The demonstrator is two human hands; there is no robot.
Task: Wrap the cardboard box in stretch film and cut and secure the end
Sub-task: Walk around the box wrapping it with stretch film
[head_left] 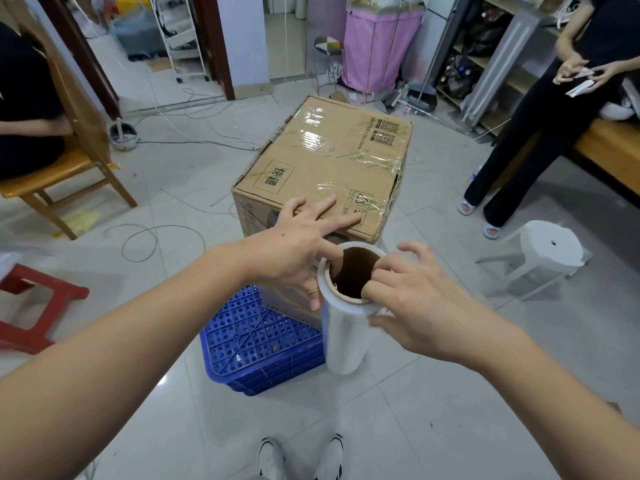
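A large cardboard box [322,161] stands on a blue plastic crate [256,341] in the middle of the floor, with glossy stretch film lying over its top and right edge. In front of it I hold the stretch film roll [346,337] upright, its brown core facing up. My left hand [294,251] has one finger in the core and the thumb on the roll's outside, the other fingers spread over the box's near edge. My right hand [412,299] pinches the roll's rim, fingers curled into the core and thumb outside. A hazy sheet of film seems to run from the roll towards the box front.
A red stool [38,306] is at the left and a white stool [550,251] at the right. A seated person on a wooden chair [65,174] is at far left, a standing person [540,133] at right. Loose cables [149,237] lie on the tiled floor.
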